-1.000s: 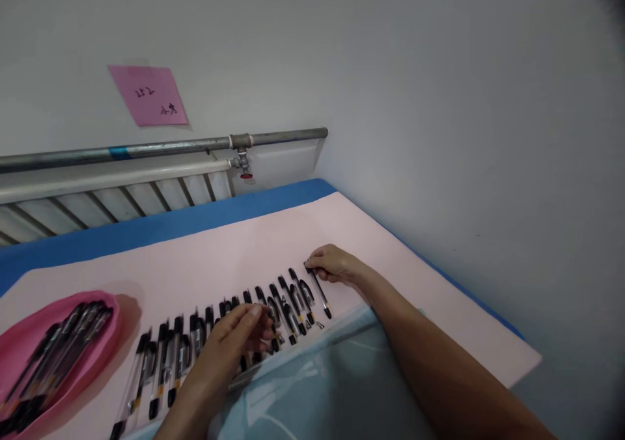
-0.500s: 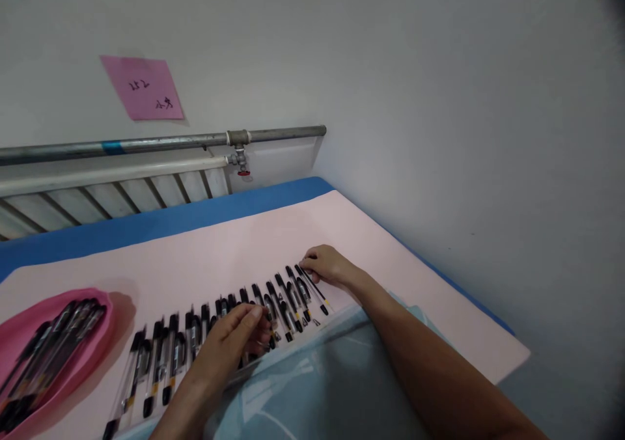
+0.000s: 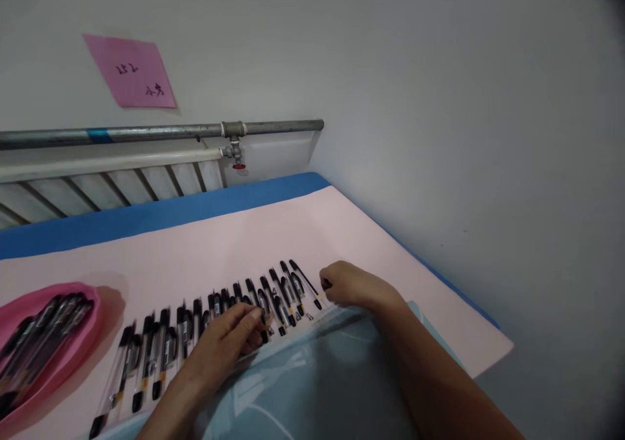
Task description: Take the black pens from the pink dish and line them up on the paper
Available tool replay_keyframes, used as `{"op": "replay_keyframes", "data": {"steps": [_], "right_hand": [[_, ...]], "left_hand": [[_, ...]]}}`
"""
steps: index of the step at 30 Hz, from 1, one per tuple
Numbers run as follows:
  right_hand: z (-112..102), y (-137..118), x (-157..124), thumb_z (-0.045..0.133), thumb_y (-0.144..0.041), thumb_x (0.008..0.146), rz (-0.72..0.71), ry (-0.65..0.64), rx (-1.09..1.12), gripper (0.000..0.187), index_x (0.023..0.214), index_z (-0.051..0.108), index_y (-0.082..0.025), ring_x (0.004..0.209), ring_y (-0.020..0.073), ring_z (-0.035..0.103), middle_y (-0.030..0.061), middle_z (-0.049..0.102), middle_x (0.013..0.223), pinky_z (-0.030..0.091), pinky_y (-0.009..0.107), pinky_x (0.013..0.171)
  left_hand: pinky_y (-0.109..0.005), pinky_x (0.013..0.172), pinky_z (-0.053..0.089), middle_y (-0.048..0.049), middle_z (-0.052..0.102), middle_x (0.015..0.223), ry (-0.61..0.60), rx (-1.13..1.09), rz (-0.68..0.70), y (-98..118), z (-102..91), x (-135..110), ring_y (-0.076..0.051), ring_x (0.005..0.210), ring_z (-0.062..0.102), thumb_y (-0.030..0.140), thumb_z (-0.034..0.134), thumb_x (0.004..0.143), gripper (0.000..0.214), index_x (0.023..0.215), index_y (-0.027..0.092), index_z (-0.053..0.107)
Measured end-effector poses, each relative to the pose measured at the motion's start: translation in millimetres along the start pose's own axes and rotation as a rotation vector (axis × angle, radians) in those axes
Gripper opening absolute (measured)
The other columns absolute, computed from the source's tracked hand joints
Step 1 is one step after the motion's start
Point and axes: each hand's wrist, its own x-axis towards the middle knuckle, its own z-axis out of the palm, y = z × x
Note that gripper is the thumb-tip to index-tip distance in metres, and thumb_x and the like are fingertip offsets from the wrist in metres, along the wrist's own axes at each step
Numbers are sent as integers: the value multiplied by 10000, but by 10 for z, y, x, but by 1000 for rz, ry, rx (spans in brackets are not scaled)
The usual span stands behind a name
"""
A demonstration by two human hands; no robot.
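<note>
Several black-capped pens with clear barrels [image 3: 195, 326] lie side by side in a row on a pale pink sheet [image 3: 273, 232]. My left hand [image 3: 224, 342] rests on the middle of the row, fingers bent together and pinched on a pen there. My right hand [image 3: 354, 286] sits just right of the last pen [image 3: 303, 278], apart from it. Its fingers are curled shut, and a dark spot shows inside them that I cannot make out.
A pink tray [image 3: 29, 297] holding several more pens sits at the left edge. A light blue plastic sheet [image 3: 317, 381] lies in front of the row, under my forearms. The blue tabletop [image 3: 146, 215] meets a radiator [image 3: 97, 189] and a pipe [image 3: 156, 131]; the wall stands close on the right.
My right hand let go of the rightmost pen, which now lies in the row, and drew back to the right. My left hand stayed on the row. The view shifted slightly.
</note>
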Motion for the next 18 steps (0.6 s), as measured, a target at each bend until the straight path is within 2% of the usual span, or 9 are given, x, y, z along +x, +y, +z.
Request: {"op": "replay_keyframes", "data": {"steps": [4,13,15,18], "right_hand": [[31,38,25,487,-111,632,-35,-24,-101,286,840,677,-156,696,168,578,88,677,833,318,220,520],[61,74,56,503,-149,642,-51,-48,-44,235,807,668,-174,655,142,562,48,668,768,315,206,508],[47,70,51,492,-154,664,-44,-24,-23,244,841,659,-176,678,142,565,48,668,801,326,205,531],[54,62,75,469,-176,719,-43,104,31,254,910,635,-158,721,149,567,66,662,855,341,211,582]], "left_hand": [[-254,599,448,-40,627,740,28,1,4,5,-2,-3,-159,684,575,527,494,752,365,774,181,609],[-254,610,450,-35,637,749,61,30,1,60,16,-25,-158,704,587,491,498,752,336,807,179,608],[-254,603,445,-31,635,741,62,41,-3,64,17,-26,-155,689,581,487,497,749,333,817,182,610],[-249,595,437,-25,630,747,57,51,-7,46,16,-22,-151,681,574,483,497,744,324,816,187,607]]}}
